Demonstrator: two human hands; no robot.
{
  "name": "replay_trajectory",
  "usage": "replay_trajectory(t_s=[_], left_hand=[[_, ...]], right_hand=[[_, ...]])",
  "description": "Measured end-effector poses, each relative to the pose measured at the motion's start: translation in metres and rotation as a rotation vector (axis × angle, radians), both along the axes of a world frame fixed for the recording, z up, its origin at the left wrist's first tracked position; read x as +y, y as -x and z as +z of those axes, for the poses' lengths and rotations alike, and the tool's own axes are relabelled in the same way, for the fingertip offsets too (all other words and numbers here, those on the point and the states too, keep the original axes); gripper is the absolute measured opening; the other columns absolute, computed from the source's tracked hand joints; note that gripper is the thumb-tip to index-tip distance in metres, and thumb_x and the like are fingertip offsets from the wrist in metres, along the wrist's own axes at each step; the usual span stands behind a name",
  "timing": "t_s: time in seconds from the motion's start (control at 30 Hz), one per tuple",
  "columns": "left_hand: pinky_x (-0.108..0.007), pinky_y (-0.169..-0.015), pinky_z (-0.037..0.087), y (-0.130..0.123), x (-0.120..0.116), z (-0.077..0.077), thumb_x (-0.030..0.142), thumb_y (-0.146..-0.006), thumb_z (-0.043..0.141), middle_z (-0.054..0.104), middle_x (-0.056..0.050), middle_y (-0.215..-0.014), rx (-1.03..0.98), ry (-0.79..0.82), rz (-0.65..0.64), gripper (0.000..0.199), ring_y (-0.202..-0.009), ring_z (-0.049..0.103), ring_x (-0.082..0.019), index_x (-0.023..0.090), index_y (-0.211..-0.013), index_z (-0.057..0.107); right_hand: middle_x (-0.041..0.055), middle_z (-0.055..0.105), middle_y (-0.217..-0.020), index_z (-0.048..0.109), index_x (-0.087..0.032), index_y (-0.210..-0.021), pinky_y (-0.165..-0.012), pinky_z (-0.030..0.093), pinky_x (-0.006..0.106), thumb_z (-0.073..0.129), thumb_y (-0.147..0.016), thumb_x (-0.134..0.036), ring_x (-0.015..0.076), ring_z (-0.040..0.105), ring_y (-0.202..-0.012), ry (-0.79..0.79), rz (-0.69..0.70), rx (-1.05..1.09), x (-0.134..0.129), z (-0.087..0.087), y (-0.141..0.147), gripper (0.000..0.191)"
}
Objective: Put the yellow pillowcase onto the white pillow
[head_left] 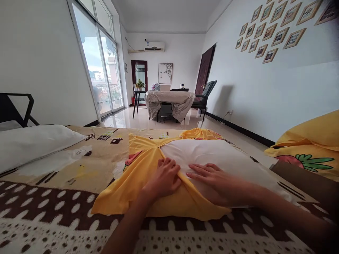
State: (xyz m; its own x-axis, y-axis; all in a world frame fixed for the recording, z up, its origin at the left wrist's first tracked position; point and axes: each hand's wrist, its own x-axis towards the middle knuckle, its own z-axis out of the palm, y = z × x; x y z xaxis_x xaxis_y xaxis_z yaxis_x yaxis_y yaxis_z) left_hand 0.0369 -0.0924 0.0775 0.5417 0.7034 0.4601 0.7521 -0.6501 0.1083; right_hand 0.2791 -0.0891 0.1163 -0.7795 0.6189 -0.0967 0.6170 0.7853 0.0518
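Observation:
A yellow pillowcase (124,188) lies on the patterned blanket (103,160), partly over one end of a white pillow (238,158). My left hand (164,178) is closed on the edge of the pillowcase's opening, its fingers curled over the cloth. Flat on top of the pillow rests my right hand (212,180), fingers stretched out toward the left. Part of the pillow's left end is hidden under the yellow cloth. A bunched fold of the pillowcase shows along the pillow's far side.
Another white pillow (34,143) lies at the left. On the right, a yellow pillow (315,151) with a printed radish sits by a brown box-like edge (304,180). Beyond are a covered table (169,95), a black chair (206,95) and a plant (139,84).

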Motion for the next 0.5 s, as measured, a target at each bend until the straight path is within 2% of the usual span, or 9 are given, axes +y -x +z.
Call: replay_trajectory(t_s=[0.1,0.23,0.3,0.37,0.43,0.5], left_hand=[[-0.038,-0.093,0.035,-0.013,-0.012,0.001,0.029,-0.079,0.053,0.058,-0.003,-0.087,0.065,0.006,-0.085,0.011,-0.095,0.048,-0.02,0.018,-0.078,0.05],[-0.037,-0.09,0.036,-0.026,-0.02,-0.001,0.028,-0.081,0.05,0.06,-0.004,-0.083,0.106,-0.006,-0.11,0.012,-0.09,0.049,-0.02,0.017,-0.077,0.051],[-0.037,-0.089,0.037,-0.032,-0.023,-0.002,0.027,-0.082,0.05,0.061,-0.004,-0.084,0.113,-0.005,-0.113,0.011,-0.089,0.05,-0.02,0.017,-0.079,0.052],[-0.039,-0.089,0.037,-0.037,-0.026,-0.003,0.028,-0.082,0.049,0.063,-0.005,-0.082,0.122,0.004,-0.107,0.013,-0.088,0.052,-0.021,0.016,-0.08,0.052],[-0.041,-0.089,0.037,-0.041,-0.031,-0.001,0.032,-0.084,0.048,0.063,-0.005,-0.079,0.14,0.021,-0.104,0.017,-0.085,0.055,-0.021,0.016,-0.079,0.053],[-0.042,-0.089,0.037,-0.042,-0.036,0.002,0.034,-0.086,0.045,0.064,-0.006,-0.076,0.147,0.035,-0.102,0.022,-0.083,0.056,-0.022,0.015,-0.077,0.054]], right_hand=[[0.0053,0.021,-0.154,0.017,-0.037,-0.147,-0.104,0.027,0.054,0.057,-0.063,-0.015,0.0311,0.025,-0.139,-0.08,-0.017,-0.024,0.009,-0.014,-0.033,0.096],[0.0101,0.023,-0.153,0.018,-0.033,-0.147,-0.097,0.031,0.055,0.053,-0.056,-0.012,0.0349,0.031,-0.135,-0.442,-0.178,0.04,0.014,-0.055,-0.062,0.1],[0.0147,0.029,-0.15,0.022,-0.027,-0.147,-0.093,0.034,0.051,0.051,-0.058,-0.01,0.0346,0.034,-0.132,-0.579,-0.214,0.07,0.011,-0.07,-0.06,0.095],[0.0191,0.043,-0.139,0.03,-0.018,-0.144,-0.089,0.037,0.045,0.049,-0.062,-0.008,0.0328,0.043,-0.124,-0.659,-0.217,0.1,0.011,-0.077,-0.049,0.085],[0.0192,0.057,-0.118,0.04,-0.011,-0.137,-0.083,0.04,0.04,0.047,-0.069,-0.006,0.0293,0.054,-0.105,-0.718,-0.202,0.131,0.016,-0.079,-0.038,0.068],[0.0156,0.064,-0.096,0.052,-0.007,-0.123,-0.076,0.041,0.037,0.044,-0.075,-0.006,0.0254,0.057,-0.086,-0.743,-0.156,0.143,0.026,-0.078,-0.03,0.048]])
